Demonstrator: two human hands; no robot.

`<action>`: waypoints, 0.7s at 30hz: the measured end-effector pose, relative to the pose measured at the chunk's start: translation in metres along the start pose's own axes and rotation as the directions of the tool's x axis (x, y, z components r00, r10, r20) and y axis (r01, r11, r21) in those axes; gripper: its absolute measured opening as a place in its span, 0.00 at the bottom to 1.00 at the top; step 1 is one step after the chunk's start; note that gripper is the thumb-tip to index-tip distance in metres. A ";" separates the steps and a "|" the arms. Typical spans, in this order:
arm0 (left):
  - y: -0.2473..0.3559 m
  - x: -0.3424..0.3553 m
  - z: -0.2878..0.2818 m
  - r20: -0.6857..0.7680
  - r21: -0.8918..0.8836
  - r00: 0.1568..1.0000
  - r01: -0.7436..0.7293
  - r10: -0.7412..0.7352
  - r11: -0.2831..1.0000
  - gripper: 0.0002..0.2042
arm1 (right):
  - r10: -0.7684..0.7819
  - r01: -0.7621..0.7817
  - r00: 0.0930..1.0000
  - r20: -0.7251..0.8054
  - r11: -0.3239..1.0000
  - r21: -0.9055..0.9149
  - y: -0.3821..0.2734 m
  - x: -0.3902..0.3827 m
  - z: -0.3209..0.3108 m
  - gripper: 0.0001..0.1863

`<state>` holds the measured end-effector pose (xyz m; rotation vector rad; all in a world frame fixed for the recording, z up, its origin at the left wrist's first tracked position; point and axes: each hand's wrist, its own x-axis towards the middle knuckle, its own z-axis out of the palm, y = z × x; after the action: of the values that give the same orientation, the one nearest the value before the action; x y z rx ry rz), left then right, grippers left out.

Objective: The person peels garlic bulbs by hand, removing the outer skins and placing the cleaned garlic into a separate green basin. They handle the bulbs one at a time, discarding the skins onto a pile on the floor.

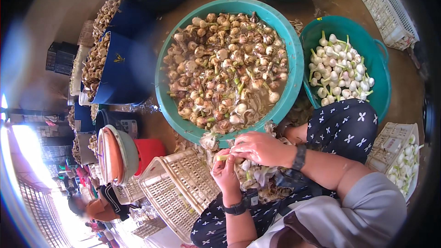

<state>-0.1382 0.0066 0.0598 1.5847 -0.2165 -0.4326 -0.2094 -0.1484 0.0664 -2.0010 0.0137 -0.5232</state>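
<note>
My left hand is closed around a garlic bulb, whose pale green stem pokes out between the fingers. Over the same bulb my right hand bends its fingers, pressed against it; most of the bulb is hidden. Both hands are just off the near rim of a large round teal basin. Unpeeled brown garlic bulbs fill it, partly under murky water. Below my hands, loose garlic skins lie heaped over my lap.
To the right stands a teal tub of peeled white garlic. A white crate sits behind it; another holding white bulbs is at the lower right. Blue barrels of garlic line the left. Slatted crates and a person are lower left.
</note>
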 end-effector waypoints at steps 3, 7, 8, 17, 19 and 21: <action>0.002 -0.002 0.003 -0.019 0.020 0.999 0.046 -0.045 0.999 0.09 | -0.025 0.026 0.994 0.104 1.000 -0.002 0.008 0.003 0.005 0.10; -0.009 -0.002 -0.002 -0.131 -0.201 0.959 0.222 -0.251 0.954 0.09 | -0.099 0.127 0.982 0.161 0.976 -0.178 0.007 -0.007 0.010 0.06; -0.007 0.000 0.001 -0.142 -0.373 0.934 0.257 -0.328 0.892 0.07 | 0.002 0.052 0.972 0.235 0.974 -0.223 0.007 -0.014 0.008 0.06; 0.014 0.002 0.000 -0.190 -0.207 0.961 0.159 -0.199 0.965 0.04 | 0.033 -0.032 0.999 -0.025 0.999 0.041 0.012 0.000 0.019 0.10; 0.014 0.002 0.000 -0.182 -0.169 0.976 0.091 -0.122 0.981 0.03 | -0.019 0.019 1.000 -0.005 0.977 0.210 0.013 0.011 0.016 0.11; 0.010 0.005 -0.005 -0.211 -0.159 0.972 0.071 -0.104 0.985 0.04 | -0.077 0.075 0.997 0.019 0.990 0.118 0.011 0.012 0.020 0.10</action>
<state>-0.1309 0.0084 0.0689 1.4835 0.0543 -0.3315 -0.1889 -0.1395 0.0536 -1.8978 -0.1059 -0.5374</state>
